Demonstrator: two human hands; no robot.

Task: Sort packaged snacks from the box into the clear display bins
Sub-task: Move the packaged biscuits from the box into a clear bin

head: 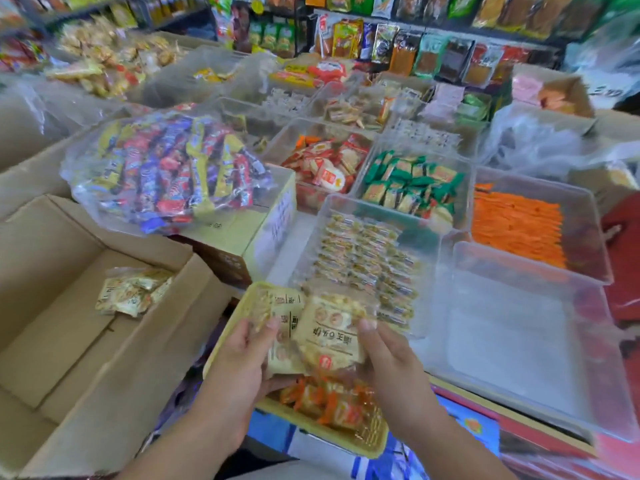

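Both hands hold a small stack of beige snack packets (323, 336) low in the middle of the view. My left hand (242, 358) grips the stack's left side, and my right hand (389, 355) pinches its right edge with the thumb on top. The stack hovers above a yellow basket (367, 445) with orange-wrapped snacks. Just beyond it is a clear bin (363, 261) with neat rows of the same beige packets. The open cardboard box (79, 327) at the left holds a few more packets (133, 291).
An empty clear bin (526, 337) sits at the right. Behind are bins of orange sticks (516, 226), green packets (412, 183) and red-white packets (325, 162). A big bag of mixed candy bars (173, 171) lies on a closed carton. Shelves of hanging goods line the back.
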